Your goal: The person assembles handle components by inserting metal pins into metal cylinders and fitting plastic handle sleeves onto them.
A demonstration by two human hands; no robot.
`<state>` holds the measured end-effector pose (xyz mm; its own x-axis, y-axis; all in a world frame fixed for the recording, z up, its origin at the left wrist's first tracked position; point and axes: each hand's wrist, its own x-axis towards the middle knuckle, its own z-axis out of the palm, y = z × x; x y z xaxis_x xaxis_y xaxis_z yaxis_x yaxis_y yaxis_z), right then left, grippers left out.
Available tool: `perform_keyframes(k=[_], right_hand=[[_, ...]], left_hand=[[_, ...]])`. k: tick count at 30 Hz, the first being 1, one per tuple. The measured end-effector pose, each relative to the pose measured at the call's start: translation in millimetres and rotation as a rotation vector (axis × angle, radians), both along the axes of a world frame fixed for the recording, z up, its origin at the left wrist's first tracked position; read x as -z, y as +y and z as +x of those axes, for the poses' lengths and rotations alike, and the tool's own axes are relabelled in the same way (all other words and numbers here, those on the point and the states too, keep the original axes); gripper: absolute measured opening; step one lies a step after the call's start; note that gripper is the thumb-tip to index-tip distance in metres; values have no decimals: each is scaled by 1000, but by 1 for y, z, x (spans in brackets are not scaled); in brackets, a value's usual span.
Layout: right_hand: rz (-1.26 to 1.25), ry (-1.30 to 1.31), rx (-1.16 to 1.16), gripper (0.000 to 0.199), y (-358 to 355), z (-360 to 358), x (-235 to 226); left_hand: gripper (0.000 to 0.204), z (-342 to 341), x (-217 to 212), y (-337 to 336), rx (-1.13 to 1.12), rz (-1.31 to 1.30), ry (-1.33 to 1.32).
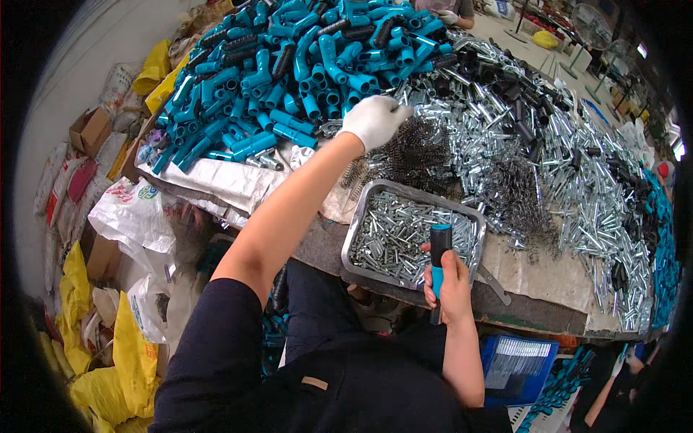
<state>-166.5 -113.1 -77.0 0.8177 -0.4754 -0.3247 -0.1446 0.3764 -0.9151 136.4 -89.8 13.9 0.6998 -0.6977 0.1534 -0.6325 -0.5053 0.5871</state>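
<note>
My left hand (375, 121), in a white glove, reaches over the table to where the teal handles meet the loose metal parts. Its fingers are closed together; whatever is between them is hidden. Dark coil springs (415, 155) lie tangled just below it. Upright in my right hand (455, 285), which is bare, is a black-and-teal cylindrical handle (440, 238), gripped at its teal middle. That hand is over the front right corner of a metal tray (351, 238) full of small silver pins (393, 227). A large heap of teal bent handles (289, 65) rises beyond my left hand.
Silver metal tubes (592, 209) cover the table's right side, with another spring cluster (516, 195). A flat metal strip (494, 285) sticks out by the tray. Plastic bags (137, 216) crowd the left; a blue bin (520, 368) stands lower right. Other people work at the far edge and lower right.
</note>
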Motion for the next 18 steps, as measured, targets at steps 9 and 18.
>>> perform_keyframes(k=[9, 18], right_hand=[[4, -43, -40, 48, 2, 0, 4], [-164, -19, -53, 41, 9, -5, 9]], left_hand=[[27, -43, -22, 22, 716, -40, 22], [46, -85, -3, 45, 626, 341, 116]])
